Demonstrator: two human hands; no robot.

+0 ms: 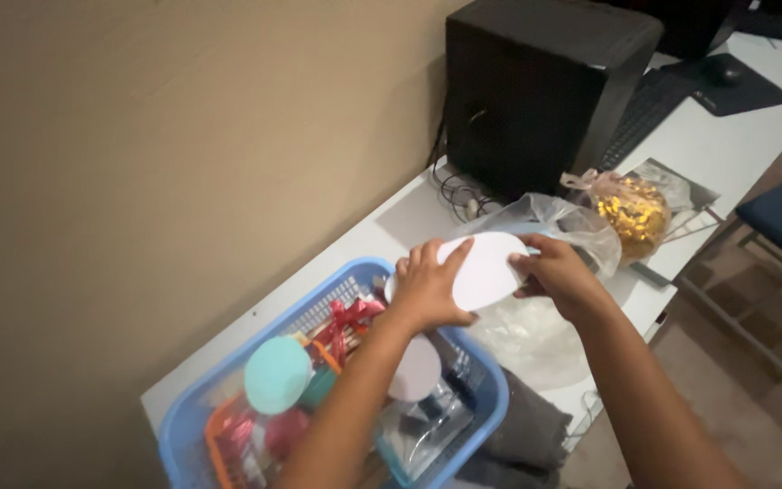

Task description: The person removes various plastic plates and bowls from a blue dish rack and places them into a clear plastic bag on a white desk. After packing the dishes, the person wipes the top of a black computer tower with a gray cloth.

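Where white desk (726, 145) meets tan wall (138, 163), both hands (427, 290) grip white disc (486, 267).

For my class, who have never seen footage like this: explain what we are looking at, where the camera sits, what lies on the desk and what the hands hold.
There is no machine here, only a person's two bare hands. The one picture comes from a camera worn on the person's head, looking down. The left hand and the right hand together hold a flat white oval piece above a white desk. Below them stands a blue basket with a mint-green round lid, red ribbon and other small things. Nearby lie a clear plastic bag, a bag of gold sequins, a black computer case and a keyboard.
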